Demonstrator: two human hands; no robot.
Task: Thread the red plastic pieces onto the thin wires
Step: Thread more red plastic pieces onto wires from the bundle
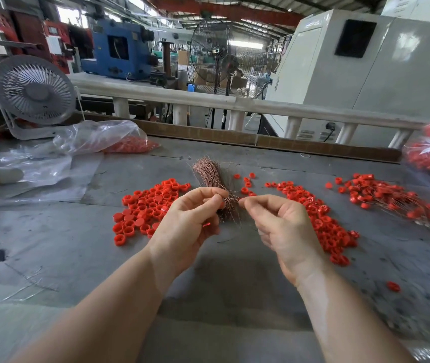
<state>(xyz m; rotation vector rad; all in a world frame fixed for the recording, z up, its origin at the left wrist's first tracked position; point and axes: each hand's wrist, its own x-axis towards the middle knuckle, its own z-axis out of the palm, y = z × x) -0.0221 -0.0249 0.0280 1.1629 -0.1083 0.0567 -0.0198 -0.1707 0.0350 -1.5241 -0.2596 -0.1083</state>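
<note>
Grey table (51,231). Red piece heaps lay outboard of each hand: caps (145,208) left, rings (321,221) right. Copper wire bundle (210,174) beyond both. Left hand (190,224) pinched a red piece (222,204); right hand (284,226) pinched a single wire, too thin to trace.

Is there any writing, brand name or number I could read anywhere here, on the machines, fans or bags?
None can be read.
Blue machine: pale patches that may be labels, too blurred to read.
White cabinet: no lettering shows.
White desk fan, clear bags, red plastic pieces: no print visible.
</note>
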